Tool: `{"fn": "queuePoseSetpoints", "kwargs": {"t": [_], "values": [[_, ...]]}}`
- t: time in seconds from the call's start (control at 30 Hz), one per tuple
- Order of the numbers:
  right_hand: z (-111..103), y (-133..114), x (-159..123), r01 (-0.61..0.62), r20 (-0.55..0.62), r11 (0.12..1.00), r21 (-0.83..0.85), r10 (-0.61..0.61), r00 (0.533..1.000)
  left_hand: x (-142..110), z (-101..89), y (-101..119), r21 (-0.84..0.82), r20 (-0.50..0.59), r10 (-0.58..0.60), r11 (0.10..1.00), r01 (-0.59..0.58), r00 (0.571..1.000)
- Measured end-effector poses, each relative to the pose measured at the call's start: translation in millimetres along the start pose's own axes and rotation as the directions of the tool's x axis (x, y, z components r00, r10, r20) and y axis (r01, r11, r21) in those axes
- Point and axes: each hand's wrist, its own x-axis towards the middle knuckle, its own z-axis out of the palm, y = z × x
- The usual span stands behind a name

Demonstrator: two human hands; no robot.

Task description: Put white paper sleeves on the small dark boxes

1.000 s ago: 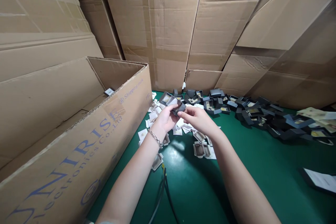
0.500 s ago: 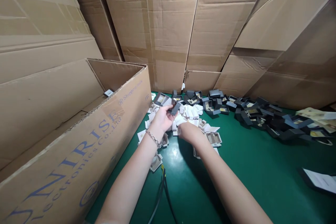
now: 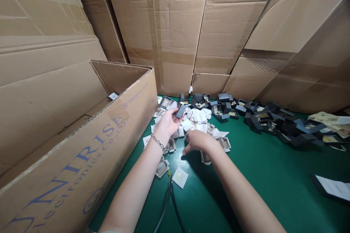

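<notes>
My left hand (image 3: 168, 123), with a chain bracelet at the wrist, grips a small dark grey box (image 3: 180, 110) over a heap of white pieces. Lower and to the right, my right hand (image 3: 198, 139) has its thumb apart from the fingers and nothing visible in it. White card-like pieces (image 3: 197, 116) and greyish moulded trays (image 3: 224, 143) lie around both hands. On the green surface, below my right hand, lies a flat white square piece (image 3: 180, 177).
A large printed carton (image 3: 115, 145) stands open on the left. Many dark boxes (image 3: 273, 120) are piled along the back and right of the green table (image 3: 262, 185). Cardboard panels (image 3: 175, 36) rise behind. Dark cables (image 3: 170, 200) run toward me; a dark-edged white item (image 3: 333, 188) lies far right.
The flat white square piece now lies on the green surface below my hands. My right hand has opened, its thumb spreading away from the heap. The dark box in my left hand has tilted.
</notes>
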Motion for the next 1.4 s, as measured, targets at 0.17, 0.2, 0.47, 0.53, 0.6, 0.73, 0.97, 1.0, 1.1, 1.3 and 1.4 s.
{"fn": "queuePoseSetpoints", "kwargs": {"t": [0.17,0.2,0.47,0.53,0.6,0.73,0.97,1.0,1.1,1.3,1.4], "values": [[11.3,-48.9,-16.3,0.096,0.196,0.981,-0.166,-0.063,0.979,3.7,-1.8,0.2,-0.007,0.008,0.006,1.000,-0.006,1.000],[17.2,-57.3,-16.3,0.099,0.211,0.979,-0.179,-0.060,0.976,4.1,-1.9,0.3,-0.008,0.008,0.006,1.000,-0.006,1.000],[28.8,-59.0,-8.4,-0.096,-0.010,0.979,-0.178,0.096,0.995,-0.1,-0.3,-0.6,-0.007,0.000,0.003,1.000,-0.003,1.000],[21.2,-51.0,-9.4,-0.120,-0.062,0.979,-0.165,0.111,0.992,-0.1,-0.7,-0.5,-0.004,0.006,0.002,1.000,-0.002,1.000],[15.6,-45.4,-10.3,-0.119,-0.066,0.981,-0.150,0.110,0.992,0.6,-1.0,0.3,0.000,0.013,-0.001,1.000,0.001,1.000],[14.7,-43.4,-10.4,-0.087,-0.042,0.987,-0.136,0.083,0.996,1.3,-0.2,3.0,-0.010,0.024,0.000,1.000,0.001,1.000],[18.1,-37.8,-3.0,-0.052,-0.065,0.996,-0.073,0.047,0.997,0.1,-0.5,4.0,-0.015,0.033,-0.001,1.000,0.002,0.999],[15.2,-32.9,-2.4,-0.030,-0.062,0.999,-0.045,0.028,0.998,0.2,-1.1,4.1,-0.012,0.037,0.001,1.000,-0.001,0.999],[0.5,-12.3,-5.9,0.052,-0.036,0.995,0.085,-0.050,0.998,1.1,-3.0,4.7,0.008,0.063,0.003,1.000,-0.004,0.998],[-33.6,28.0,-29.8,0.313,-0.497,0.775,0.549,0.002,0.868,3.1,-6.1,2.8,0.180,0.147,0.018,0.983,-0.045,0.989],[-40.6,34.2,-34.1,0.490,-0.652,0.559,0.669,0.125,0.747,4.2,-6.4,-0.1,0.222,0.147,-0.004,0.975,-0.029,0.989]]}}
